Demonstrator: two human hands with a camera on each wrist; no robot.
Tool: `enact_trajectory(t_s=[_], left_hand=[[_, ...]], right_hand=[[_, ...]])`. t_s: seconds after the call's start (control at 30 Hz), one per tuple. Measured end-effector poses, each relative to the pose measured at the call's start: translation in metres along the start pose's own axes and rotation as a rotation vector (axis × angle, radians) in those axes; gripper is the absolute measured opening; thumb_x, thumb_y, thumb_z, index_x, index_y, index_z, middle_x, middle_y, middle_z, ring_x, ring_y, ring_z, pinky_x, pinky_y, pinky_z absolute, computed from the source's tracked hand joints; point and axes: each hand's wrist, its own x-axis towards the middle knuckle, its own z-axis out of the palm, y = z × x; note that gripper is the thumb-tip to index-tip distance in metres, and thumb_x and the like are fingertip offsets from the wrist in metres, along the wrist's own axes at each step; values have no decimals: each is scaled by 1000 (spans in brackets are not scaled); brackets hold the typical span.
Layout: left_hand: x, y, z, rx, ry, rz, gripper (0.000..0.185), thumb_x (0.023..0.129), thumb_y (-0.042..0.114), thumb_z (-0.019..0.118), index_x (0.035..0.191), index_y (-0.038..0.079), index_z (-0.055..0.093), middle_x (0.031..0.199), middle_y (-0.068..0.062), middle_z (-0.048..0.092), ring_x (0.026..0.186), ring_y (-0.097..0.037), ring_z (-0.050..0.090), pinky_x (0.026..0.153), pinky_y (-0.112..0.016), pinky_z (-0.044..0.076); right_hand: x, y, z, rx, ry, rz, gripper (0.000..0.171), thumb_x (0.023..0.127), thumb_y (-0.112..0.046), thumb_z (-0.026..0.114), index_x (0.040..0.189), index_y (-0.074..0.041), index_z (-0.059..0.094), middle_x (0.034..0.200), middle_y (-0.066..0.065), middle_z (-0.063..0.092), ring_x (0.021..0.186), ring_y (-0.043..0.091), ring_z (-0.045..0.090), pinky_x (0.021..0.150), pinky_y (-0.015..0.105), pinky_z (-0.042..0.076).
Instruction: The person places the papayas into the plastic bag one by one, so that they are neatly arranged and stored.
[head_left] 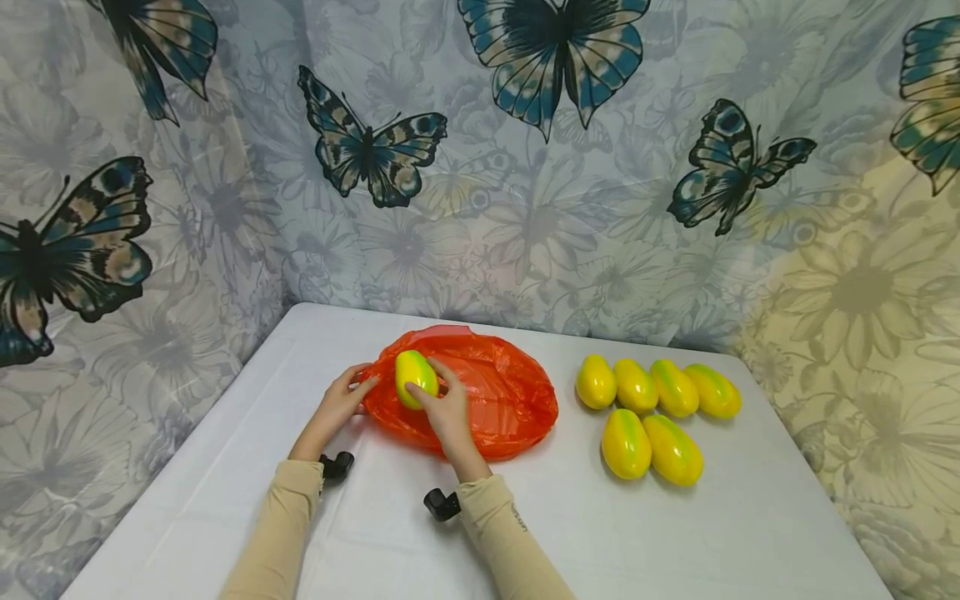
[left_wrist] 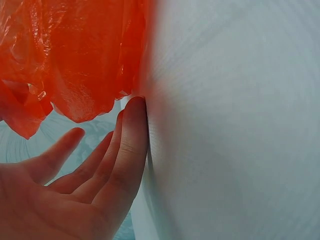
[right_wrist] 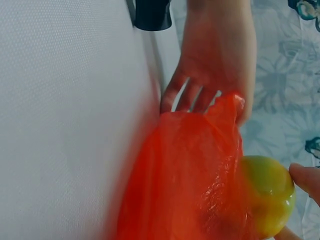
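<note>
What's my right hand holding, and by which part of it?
The right hand holds a yellow-green fruit by its right side, seen in the head view.

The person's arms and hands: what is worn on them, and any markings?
The left sleeve and right sleeve are long and beige, the right one marked with small dark lettering. The left hand and right hand are ungloved, each with a black wrist device.

That bag [head_left: 498, 408] is bright orange-red; the held mango [head_left: 411, 369] is yellow and green, the other mangoes [head_left: 626, 446] yellower. I see a white table [head_left: 675, 542], beige sleeves [head_left: 270, 533], black cameras [head_left: 441, 505], and grey flowered walls [head_left: 540, 250], yellowish at one end, with teal, black and tan butterflies [head_left: 367, 158].
</note>
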Motion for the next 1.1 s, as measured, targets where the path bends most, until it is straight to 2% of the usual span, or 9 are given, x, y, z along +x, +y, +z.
enact_trajectory(t_s=[0.2,0.3,0.63,0.93,1.1], left_hand=[[15,-23,1,17,22,13,61,101,40,51,149,6,34,147,-26,41,118,-38,57,79,-33,59],[18,-28,2,23,30,20,61,101,41,51,149,7,34,147,-26,41,119,-39,57,78,-32,59],[18,-31,3,21,34,28,60,101,39,51,148,5,36,145,-27,43,112,-36,60,74,-29,59],[20,-31,3,12,39,31,59,101,37,52,148,5,36,144,-27,44,100,-25,64,73,-27,58],[20,-31,3,5,33,40,58,101,36,52,148,4,36,144,-28,43,105,-30,63,73,-28,58]], right_hand=[[-2,1,5,-12,-3,0,59,84,-24,77,138,-12,55,134,10,57,115,28,54,93,37,55],[-3,1,7,-16,1,-5,59,84,-23,76,138,-11,55,134,11,56,115,28,55,94,38,54],[-5,4,15,-31,8,-2,57,84,-22,76,137,-11,56,134,11,58,116,29,55,97,41,53],[-4,12,19,-39,1,-26,57,84,-18,77,136,-7,55,136,13,58,118,30,55,101,43,50],[-4,15,19,-36,-19,-14,58,86,-20,75,138,-8,54,138,12,57,121,29,54,103,43,49]])
